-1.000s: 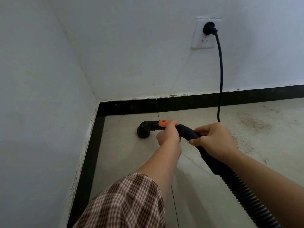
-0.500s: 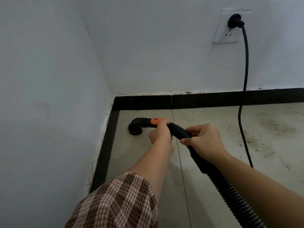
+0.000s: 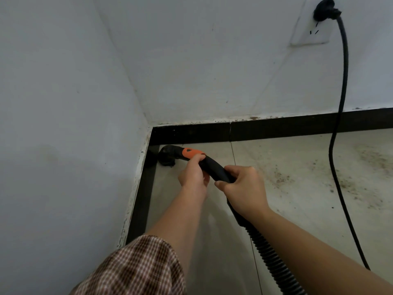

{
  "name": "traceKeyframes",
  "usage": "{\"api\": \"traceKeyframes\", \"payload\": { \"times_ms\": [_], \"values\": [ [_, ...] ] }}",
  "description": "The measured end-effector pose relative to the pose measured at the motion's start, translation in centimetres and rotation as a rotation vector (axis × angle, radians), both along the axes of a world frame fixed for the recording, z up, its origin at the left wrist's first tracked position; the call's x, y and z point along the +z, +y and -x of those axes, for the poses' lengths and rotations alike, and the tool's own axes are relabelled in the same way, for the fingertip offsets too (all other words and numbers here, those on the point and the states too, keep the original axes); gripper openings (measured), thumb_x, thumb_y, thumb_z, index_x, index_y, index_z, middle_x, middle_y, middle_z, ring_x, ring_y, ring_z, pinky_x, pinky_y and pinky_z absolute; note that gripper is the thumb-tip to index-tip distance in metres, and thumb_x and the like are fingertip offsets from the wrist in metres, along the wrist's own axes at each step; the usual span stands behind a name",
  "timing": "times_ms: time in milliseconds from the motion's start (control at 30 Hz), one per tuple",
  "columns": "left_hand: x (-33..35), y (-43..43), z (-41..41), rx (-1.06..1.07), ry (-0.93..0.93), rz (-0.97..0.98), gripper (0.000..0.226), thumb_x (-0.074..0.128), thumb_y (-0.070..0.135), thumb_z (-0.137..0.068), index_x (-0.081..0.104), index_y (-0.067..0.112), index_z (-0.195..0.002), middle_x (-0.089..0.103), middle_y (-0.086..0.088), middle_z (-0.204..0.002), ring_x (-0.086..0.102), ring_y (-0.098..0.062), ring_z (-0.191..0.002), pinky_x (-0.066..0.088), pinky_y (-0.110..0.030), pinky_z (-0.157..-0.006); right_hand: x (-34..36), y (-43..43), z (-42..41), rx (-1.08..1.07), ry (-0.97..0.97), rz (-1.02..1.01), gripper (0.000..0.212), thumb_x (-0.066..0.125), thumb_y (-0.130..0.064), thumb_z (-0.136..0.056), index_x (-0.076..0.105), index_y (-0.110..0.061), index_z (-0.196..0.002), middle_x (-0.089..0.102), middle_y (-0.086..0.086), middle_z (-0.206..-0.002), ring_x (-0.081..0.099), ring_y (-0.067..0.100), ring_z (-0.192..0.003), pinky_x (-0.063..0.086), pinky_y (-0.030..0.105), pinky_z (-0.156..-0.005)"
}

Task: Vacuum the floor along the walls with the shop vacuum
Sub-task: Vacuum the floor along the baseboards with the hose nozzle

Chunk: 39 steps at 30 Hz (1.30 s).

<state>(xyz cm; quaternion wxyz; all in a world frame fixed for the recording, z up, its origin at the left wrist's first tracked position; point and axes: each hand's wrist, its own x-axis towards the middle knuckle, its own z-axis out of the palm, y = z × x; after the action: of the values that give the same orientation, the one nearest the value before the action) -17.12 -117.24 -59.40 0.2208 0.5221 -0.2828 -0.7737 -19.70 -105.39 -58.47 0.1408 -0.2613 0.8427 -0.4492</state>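
A black vacuum hose handle [image 3: 214,169] with an orange patch [image 3: 190,152] reaches into the room's corner. Its black nozzle [image 3: 168,155] points down at the floor beside the black baseboard [image 3: 191,134]. My left hand [image 3: 194,175] grips the handle just behind the orange patch. My right hand [image 3: 244,189] grips the handle further back, where it meets the ribbed hose [image 3: 274,260]. The hose runs off the bottom edge. The vacuum body is out of view.
White walls meet at the corner on the left. A black power cord [image 3: 338,145] hangs from a plug [image 3: 325,9] in the wall socket [image 3: 312,33] and trails across the grey floor tiles. Brown dirt specks [image 3: 344,177] lie on the floor at the right.
The nozzle has moved left and further in, from the open tile to the corner by the baseboard. Both hands kept their grip on the handle.
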Motion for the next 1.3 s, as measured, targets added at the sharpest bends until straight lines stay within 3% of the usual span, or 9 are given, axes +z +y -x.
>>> {"api": "traceKeyframes", "payload": {
  "times_ms": [167,367,467,600,700,833,1000,1300],
  "values": [
    [-1.6,-2.1,0.2,-0.069,0.008,0.045,0.032,0.070,0.018,-0.083,0.064,0.008,-0.112,0.070,-0.008,-0.101,0.066,-0.021,-0.097,0.051,-0.029,-0.070,-1.1,-1.8,0.0,-0.021,0.014,0.017,0.007,0.075,-0.017,-0.080,0.071,-0.020,-0.085,0.063,0.002,-0.062,0.061,0.017,-0.054,0.054,0.034,-0.053],
    [-2.8,-3.1,0.8,-0.110,0.008,0.085,0.027,0.071,0.020,-0.084,0.066,0.009,-0.108,0.070,-0.007,-0.100,0.065,-0.021,-0.100,0.051,-0.028,-0.072,-2.1,-2.3,0.5,-0.009,-0.047,0.065,0.011,0.075,-0.019,-0.083,0.070,-0.026,-0.089,0.063,-0.003,-0.063,0.062,0.013,-0.056,0.056,0.035,-0.056],
    [-3.3,-3.4,0.9,-0.123,0.012,0.096,0.019,0.072,0.018,-0.084,0.068,0.010,-0.101,0.070,-0.006,-0.098,0.065,-0.020,-0.098,0.052,-0.028,-0.075,-2.1,-2.3,0.9,0.002,-0.163,0.046,0.006,0.074,-0.020,-0.083,0.071,-0.022,-0.088,0.067,0.005,-0.067,0.063,0.018,-0.057,0.055,0.034,-0.056],
    [-3.8,-3.6,0.8,-0.131,0.021,0.107,0.021,0.071,0.015,-0.085,0.069,0.007,-0.103,0.070,-0.010,-0.103,0.065,-0.022,-0.102,0.054,-0.032,-0.088,-1.9,-2.0,1.4,-0.034,-0.417,0.043,0.005,0.071,-0.021,-0.085,0.073,-0.016,-0.084,0.065,0.007,-0.065,0.060,0.013,-0.052,0.052,0.030,-0.055],
    [-3.8,-3.4,0.9,-0.145,0.030,0.120,0.017,0.070,0.014,-0.086,0.068,0.006,-0.101,0.069,-0.009,-0.100,0.065,-0.022,-0.100,0.054,-0.028,-0.081,-1.4,-1.4,1.8,-0.026,-0.522,0.032,0.008,0.072,-0.018,-0.084,0.074,-0.011,-0.089,0.067,0.008,-0.069,0.064,0.018,-0.059,0.057,0.034,-0.063],
    [-3.4,-2.4,1.3,-0.158,0.038,0.126,0.011,0.070,0.014,-0.085,0.068,0.009,-0.095,0.070,-0.007,-0.094,0.066,-0.018,-0.087,0.053,-0.024,-0.070,-0.7,-0.4,2.6,-0.040,-0.527,0.031,0.010,0.075,-0.016,-0.082,0.075,-0.011,-0.091,0.070,0.010,-0.073,0.068,0.024,-0.064,0.061,0.043,-0.071],
    [-2.7,-0.4,2.6,-0.199,0.069,0.107,0.012,0.070,0.015,-0.086,0.068,0.009,-0.096,0.071,-0.010,-0.099,0.066,-0.023,-0.097,0.056,-0.029,-0.079,0.2,1.5,3.8,-0.063,-0.528,0.018,0.012,0.076,-0.014,-0.081,0.074,-0.011,-0.092,0.070,0.011,-0.074,0.069,0.027,-0.066,0.062,0.044,-0.072],
    [-2.3,3.1,4.7,-0.238,0.092,0.072,0.015,0.071,0.016,-0.085,0.068,0.007,-0.097,0.070,-0.010,-0.099,0.067,-0.026,-0.098,0.056,-0.035,-0.089,1.0,4.9,5.1,-0.099,-0.471,0.002,0.005,0.077,-0.016,-0.081,0.072,-0.016,-0.083,0.070,0.011,-0.072,0.068,0.025,-0.064,0.062,0.044,-0.069]
  ]
}}
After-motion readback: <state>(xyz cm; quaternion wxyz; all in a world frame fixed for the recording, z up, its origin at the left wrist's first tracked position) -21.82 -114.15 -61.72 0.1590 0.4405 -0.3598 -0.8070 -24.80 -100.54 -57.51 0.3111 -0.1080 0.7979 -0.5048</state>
